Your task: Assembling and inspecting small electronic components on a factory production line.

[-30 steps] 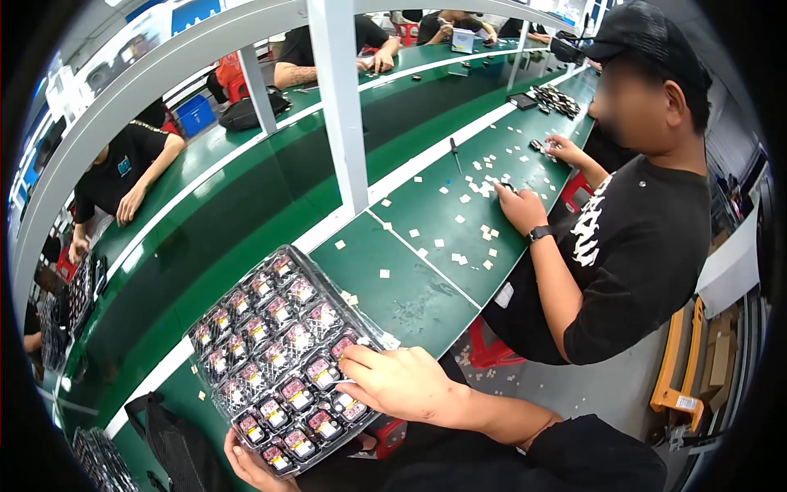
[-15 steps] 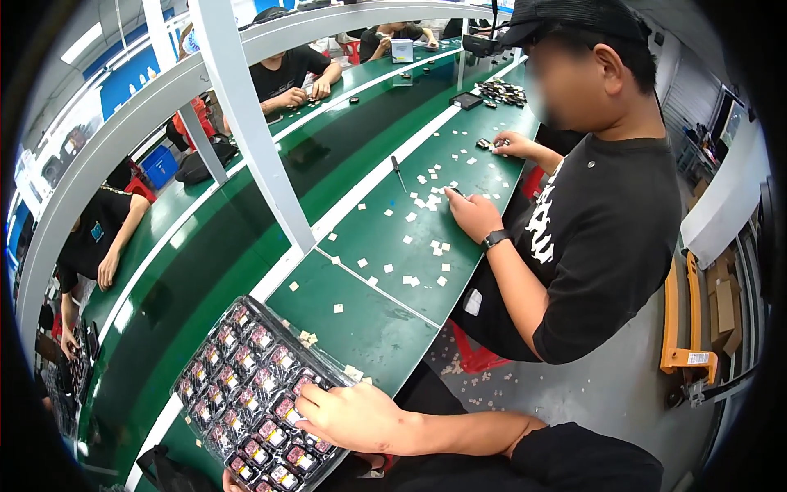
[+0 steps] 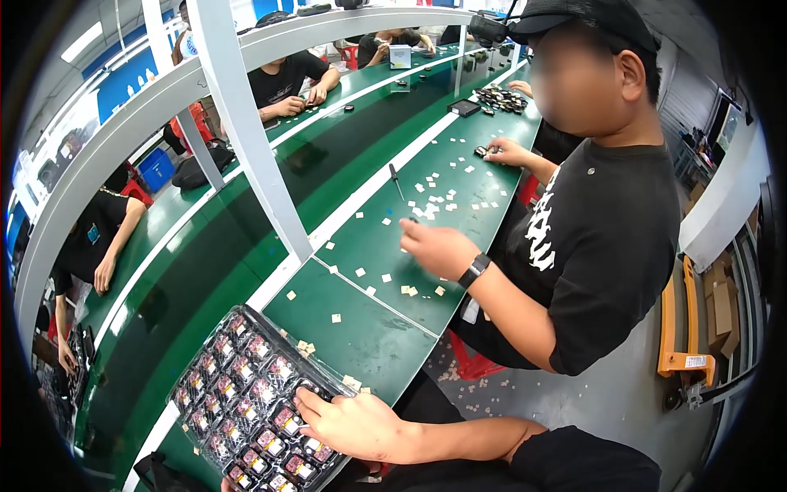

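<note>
Long axis of clear blister tray (image 3: 283,344) ran upper left to lower right; right hand (image 3: 352,422) curled over packed modules (image 3: 269,443), grip unclear; left hand (image 3: 226,485) mostly cropped, hold indeterminable.

Room over green bench (image 3: 370,344) beside tray (image 3: 288,348); white post (image 3: 252,148) beyond

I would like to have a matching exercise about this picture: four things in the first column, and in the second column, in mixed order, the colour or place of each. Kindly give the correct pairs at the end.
Column one
1. Plastic tray
2. Screwdriver
3. Container
4. Pallet truck

Column two
A. Orange, at the right side of the picture
B. Partly under the wearer's right hand
C. Blue, at the upper left of the picture
D. On the green worktop, near scattered pale squares

Pairs: 1-B, 2-D, 3-C, 4-A
</note>
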Motion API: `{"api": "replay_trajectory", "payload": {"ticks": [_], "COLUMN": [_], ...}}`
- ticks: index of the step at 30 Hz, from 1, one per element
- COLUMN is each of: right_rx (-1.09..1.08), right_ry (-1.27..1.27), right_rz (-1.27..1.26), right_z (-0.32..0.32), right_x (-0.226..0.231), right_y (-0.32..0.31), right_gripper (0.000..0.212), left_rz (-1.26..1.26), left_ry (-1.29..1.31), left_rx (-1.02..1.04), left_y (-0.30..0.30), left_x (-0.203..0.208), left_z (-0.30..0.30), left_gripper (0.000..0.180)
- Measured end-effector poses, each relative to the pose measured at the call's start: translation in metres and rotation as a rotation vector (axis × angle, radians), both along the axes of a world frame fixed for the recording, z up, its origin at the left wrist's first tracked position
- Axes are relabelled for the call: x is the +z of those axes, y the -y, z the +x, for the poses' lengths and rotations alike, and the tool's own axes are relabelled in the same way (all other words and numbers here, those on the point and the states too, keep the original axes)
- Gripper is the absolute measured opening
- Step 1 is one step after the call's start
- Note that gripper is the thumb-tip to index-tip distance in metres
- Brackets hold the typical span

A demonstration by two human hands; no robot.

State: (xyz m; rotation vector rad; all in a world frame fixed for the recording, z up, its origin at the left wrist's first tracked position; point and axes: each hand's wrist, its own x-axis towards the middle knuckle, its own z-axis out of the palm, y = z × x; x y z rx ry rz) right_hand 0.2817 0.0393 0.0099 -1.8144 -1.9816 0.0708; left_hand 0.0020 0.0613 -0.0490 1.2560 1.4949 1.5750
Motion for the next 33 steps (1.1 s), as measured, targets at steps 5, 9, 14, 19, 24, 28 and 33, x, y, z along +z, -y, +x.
{"api": "replay_trajectory", "payload": {"ticks": [5,9,14,19,24,28,33], "right_rx": [0.013,0.02,-0.088,-0.127,-0.271,-0.423,-0.553], "right_ry": [-0.03,-0.163,-0.583,-0.927,-0.701,-0.332,-0.203], "right_rz": [-0.036,0.026,0.147,0.111,0.121,0.135,-0.012], "right_z": [0.001,0.008,0.024,0.052,0.065,0.069,0.081], "right_x": [0.006,0.02,0.027,0.007,-0.019,-0.033,-0.045], "right_y": [-0.002,0.004,0.02,0.045,0.035,0.002,-0.033], "right_gripper": [0.041,0.039,0.044,0.034,0.032,0.038,0.035], "left_rz": [0.028,0.011,0.093,0.314,0.329,0.354,0.556], "left_ry": [-0.004,0.054,0.194,-0.062,-0.748,-0.808,-0.818], "left_rx": [-0.026,-0.027,-0.071,-0.098,0.025,-0.154,-0.286], "left_y": [0.001,0.001,0.01,0.016,0.036,0.05,0.063], "left_x": [0.002,-0.002,-0.01,-0.001,0.034,0.041,0.054], "left_z": [0.002,-0.003,-0.012,0.003,0.013,0.026,0.042], "left_gripper": [0.046,0.047,0.052,0.069,0.087,0.085,0.069]}}
